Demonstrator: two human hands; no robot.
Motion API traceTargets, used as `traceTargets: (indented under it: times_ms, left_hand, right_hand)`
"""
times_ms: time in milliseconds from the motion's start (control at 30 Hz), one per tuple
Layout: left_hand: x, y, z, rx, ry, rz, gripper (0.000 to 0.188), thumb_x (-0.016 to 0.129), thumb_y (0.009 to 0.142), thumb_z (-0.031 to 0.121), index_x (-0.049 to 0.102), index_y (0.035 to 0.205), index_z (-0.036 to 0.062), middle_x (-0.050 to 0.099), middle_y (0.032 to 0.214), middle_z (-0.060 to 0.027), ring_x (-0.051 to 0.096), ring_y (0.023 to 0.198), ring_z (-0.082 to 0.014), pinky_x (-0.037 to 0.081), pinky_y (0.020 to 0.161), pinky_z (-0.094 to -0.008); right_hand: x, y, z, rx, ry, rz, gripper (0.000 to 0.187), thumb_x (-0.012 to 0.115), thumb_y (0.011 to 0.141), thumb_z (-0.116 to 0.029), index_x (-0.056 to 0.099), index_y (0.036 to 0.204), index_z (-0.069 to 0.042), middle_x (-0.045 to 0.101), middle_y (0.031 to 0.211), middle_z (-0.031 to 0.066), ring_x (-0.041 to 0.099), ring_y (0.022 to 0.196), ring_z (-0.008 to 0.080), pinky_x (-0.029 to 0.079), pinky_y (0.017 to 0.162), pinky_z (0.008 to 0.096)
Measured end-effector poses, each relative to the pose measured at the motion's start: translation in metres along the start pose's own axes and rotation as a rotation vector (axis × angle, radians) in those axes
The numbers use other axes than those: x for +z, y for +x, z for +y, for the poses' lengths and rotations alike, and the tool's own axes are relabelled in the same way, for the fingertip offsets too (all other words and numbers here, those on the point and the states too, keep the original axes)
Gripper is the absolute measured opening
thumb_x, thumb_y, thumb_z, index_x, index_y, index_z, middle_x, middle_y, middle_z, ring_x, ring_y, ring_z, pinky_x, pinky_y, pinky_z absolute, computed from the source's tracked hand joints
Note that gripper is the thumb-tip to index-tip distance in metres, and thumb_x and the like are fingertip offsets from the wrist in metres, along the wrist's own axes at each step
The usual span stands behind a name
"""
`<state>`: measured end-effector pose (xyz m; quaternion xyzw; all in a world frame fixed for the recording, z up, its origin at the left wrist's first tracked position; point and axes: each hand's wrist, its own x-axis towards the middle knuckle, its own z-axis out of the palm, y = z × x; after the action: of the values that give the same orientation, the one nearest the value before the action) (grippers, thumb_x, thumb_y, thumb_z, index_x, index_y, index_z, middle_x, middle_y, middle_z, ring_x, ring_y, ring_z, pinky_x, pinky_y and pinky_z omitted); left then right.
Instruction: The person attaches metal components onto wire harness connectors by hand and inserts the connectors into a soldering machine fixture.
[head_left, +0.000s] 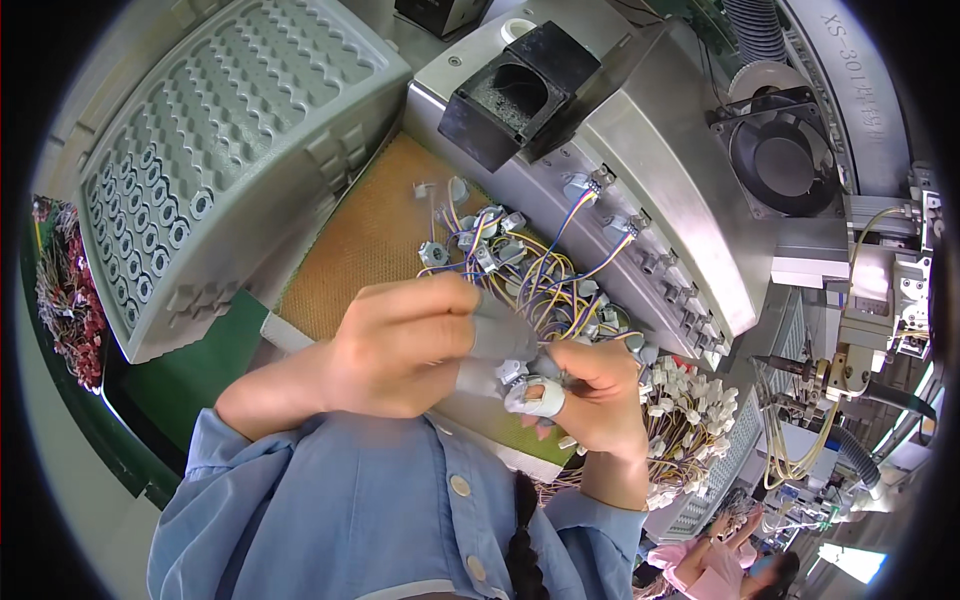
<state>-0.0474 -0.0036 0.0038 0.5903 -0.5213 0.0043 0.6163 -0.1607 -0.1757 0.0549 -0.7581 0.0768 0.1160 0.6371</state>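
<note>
My left hand (405, 340), its fingertips in grey finger covers, meets my right hand (598, 390) in front of my chest. A white wrap covers a digit of my right hand. Pinched between the fingertips of both hands is a small whitish connector (512, 372), mostly covered by the fingers. Just beyond the hands lies a heap of small grey round parts (487, 258) joined to yellow, blue and white wires (540, 265). The heap rests on a brown textured mat (350, 235).
A grey moulded tray (240, 120) at the left holds rows of ring-shaped parts (135, 220). A metal machine (660, 180) with wired parts on its front stands beyond the mat. White connectors (690, 410) pile up at right. A person in pink (715, 565) sits farther off.
</note>
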Motion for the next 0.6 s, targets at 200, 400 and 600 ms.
traceTargets:
  times_ms: [200,400,600]
  left_hand:
    - [-0.012,0.015,0.002,0.130,0.058,-0.163,0.028,0.057,0.053,-0.005,0.059,0.080,0.0002,0.054,0.078,-0.0094,0.054,0.056,-0.0220,0.044,0.046,-0.0317]
    - [-0.009,0.025,-0.017,-0.127,-0.141,-0.343,0.025,0.064,0.060,-0.001,0.060,0.084,0.0034,0.048,0.075,-0.0081,0.051,0.059,-0.0244,0.040,0.050,-0.0327]
    - [0.028,-0.025,-0.028,-0.294,-0.019,-0.121,0.034,0.071,0.062,0.014,0.056,0.092,0.0074,0.053,0.086,-0.0074,0.054,0.067,-0.0239,0.045,0.057,-0.0333]
  right_hand:
    - [-0.001,0.005,0.013,-0.034,0.169,-0.017,0.010,0.066,0.076,-0.003,0.063,0.074,0.006,0.063,0.061,0.0098,0.059,0.046,0.0108,0.045,0.039,0.0209]
    - [-0.001,0.009,0.017,-0.009,0.274,0.009,0.017,0.067,0.076,-0.004,0.063,0.091,0.002,0.065,0.075,0.0069,0.061,0.057,0.0105,0.050,0.045,0.0201]
    - [0.000,-0.002,0.029,-0.021,0.409,0.325,0.034,0.062,0.082,-0.024,0.057,0.098,0.006,0.060,0.064,0.0082,0.058,0.048,0.0095,0.045,0.038,0.0187]
